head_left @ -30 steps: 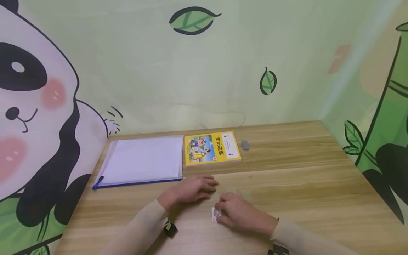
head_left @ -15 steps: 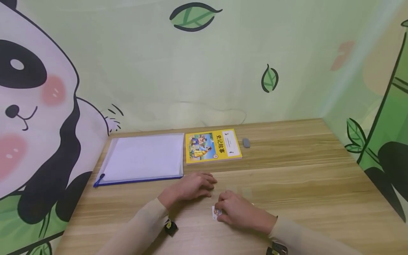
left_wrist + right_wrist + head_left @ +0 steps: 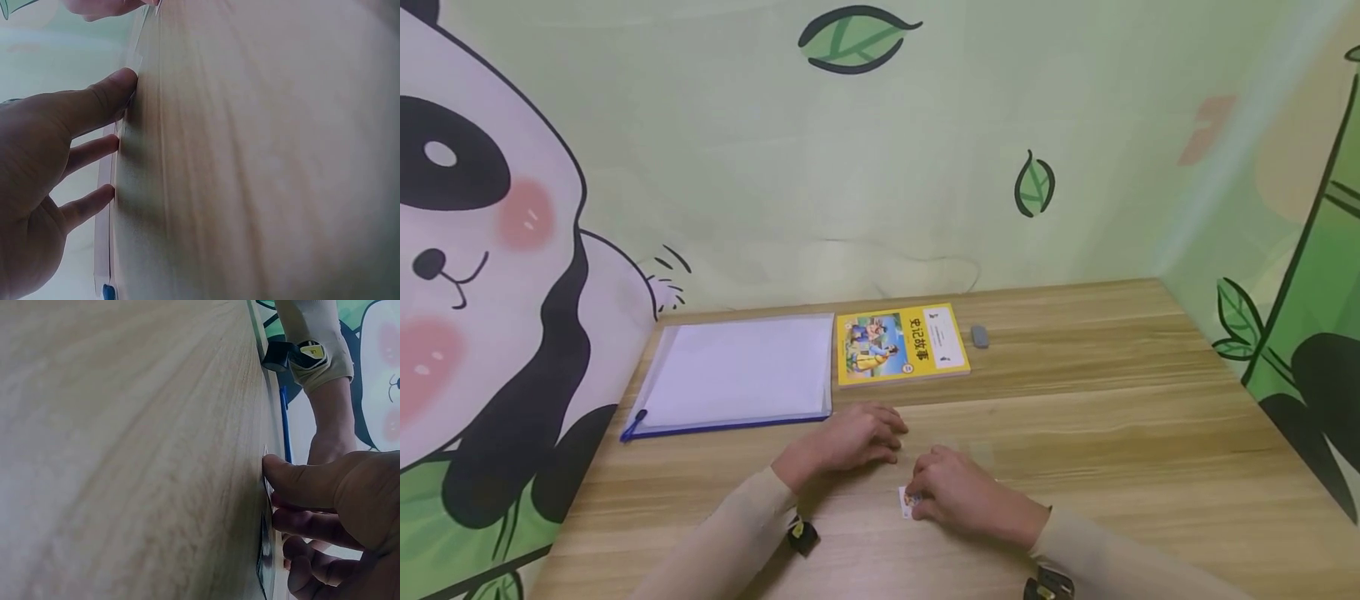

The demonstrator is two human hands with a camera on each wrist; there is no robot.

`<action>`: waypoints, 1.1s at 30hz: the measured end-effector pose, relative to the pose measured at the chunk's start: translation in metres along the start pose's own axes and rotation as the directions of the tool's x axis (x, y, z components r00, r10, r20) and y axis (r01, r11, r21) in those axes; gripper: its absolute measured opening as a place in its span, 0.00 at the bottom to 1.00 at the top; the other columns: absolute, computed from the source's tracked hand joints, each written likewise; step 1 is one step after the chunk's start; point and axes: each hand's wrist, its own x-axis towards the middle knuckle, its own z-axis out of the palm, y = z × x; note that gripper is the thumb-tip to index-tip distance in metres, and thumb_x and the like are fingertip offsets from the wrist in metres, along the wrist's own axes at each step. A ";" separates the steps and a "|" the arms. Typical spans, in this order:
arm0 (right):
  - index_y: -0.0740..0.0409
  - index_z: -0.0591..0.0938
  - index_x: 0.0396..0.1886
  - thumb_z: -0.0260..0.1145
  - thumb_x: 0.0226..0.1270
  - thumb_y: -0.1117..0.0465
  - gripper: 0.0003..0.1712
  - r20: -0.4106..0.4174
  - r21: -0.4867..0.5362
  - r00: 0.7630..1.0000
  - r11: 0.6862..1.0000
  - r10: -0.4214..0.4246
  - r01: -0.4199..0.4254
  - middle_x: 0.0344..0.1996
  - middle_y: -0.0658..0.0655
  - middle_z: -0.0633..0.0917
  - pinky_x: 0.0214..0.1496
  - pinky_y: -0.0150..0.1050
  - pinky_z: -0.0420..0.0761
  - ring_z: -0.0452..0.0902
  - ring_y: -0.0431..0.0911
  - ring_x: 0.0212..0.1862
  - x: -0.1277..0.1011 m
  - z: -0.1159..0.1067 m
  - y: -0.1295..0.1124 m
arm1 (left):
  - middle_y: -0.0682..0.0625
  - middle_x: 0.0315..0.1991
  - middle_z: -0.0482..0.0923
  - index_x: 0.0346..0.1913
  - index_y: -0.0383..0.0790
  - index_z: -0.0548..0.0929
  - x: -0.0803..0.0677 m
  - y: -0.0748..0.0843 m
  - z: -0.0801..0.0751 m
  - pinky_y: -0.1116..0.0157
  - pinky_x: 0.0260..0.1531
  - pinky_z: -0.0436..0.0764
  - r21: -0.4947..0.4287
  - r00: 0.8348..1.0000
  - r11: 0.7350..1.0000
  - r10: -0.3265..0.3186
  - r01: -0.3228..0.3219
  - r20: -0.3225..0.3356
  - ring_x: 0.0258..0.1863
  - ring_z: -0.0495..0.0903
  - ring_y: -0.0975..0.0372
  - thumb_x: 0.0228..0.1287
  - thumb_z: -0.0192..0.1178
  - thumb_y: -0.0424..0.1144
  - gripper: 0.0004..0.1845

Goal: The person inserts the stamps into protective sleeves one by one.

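Observation:
A small white picture card (image 3: 906, 503) lies low over the wooden table, partly covered by my right hand (image 3: 973, 500). That hand's thumb and curled fingers grip the card's right side; in the right wrist view the thumb (image 3: 300, 478) is at the thin card's edge. Beneath the same hand, a dark, flat piece (image 3: 265, 556) shows edge-on near the tabletop. My left hand (image 3: 857, 437) rests to the upper left of the card, fingers spread and loosely bent. Its fingertips are down at the table surface, and nothing shows between them in the left wrist view.
Along the back of the wooden table (image 3: 1112, 367) lie a clear zip folder (image 3: 737, 371) with white paper, a yellow book (image 3: 898, 343) and a small grey block (image 3: 980, 337). A mural wall (image 3: 925, 167) rises behind the table's rear edge.
The head view has tilted down slightly. My left hand has drawn back a little to the left. The right hand keeps its grip on the card, almost still.

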 end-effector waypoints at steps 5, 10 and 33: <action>0.49 0.89 0.34 0.74 0.54 0.52 0.10 -0.019 0.016 1.000 1.000 -0.002 0.002 0.33 0.45 0.86 0.36 0.27 0.73 0.71 0.36 0.34 0.001 0.000 -0.001 | 0.55 0.54 0.83 0.42 0.48 0.89 0.000 0.000 -0.002 0.64 0.65 0.74 0.010 1.000 1.000 -0.003 0.003 0.001 0.58 0.78 0.63 0.61 0.67 0.46 0.10; 0.48 0.89 0.34 0.74 0.55 0.54 0.07 -0.025 0.029 1.000 1.000 0.001 0.000 0.32 0.43 0.85 0.36 0.27 0.73 0.71 0.36 0.34 0.002 0.000 -0.001 | 0.55 0.54 0.83 0.43 0.48 0.88 0.000 -0.001 -0.001 0.64 0.65 0.74 0.013 1.000 1.000 -0.003 0.003 -0.001 0.58 0.78 0.63 0.61 0.67 0.47 0.10; 0.51 0.87 0.43 0.67 0.66 0.54 0.10 -0.069 0.203 0.997 0.979 0.016 -0.002 0.35 0.47 0.86 0.38 0.26 0.81 0.79 0.34 0.36 0.000 -0.013 0.002 | 0.53 0.45 0.86 0.44 0.45 0.87 -0.008 0.001 -0.006 0.71 0.54 0.81 -0.148 0.992 0.988 -0.053 0.036 -0.112 0.46 0.83 0.65 0.64 0.64 0.41 0.08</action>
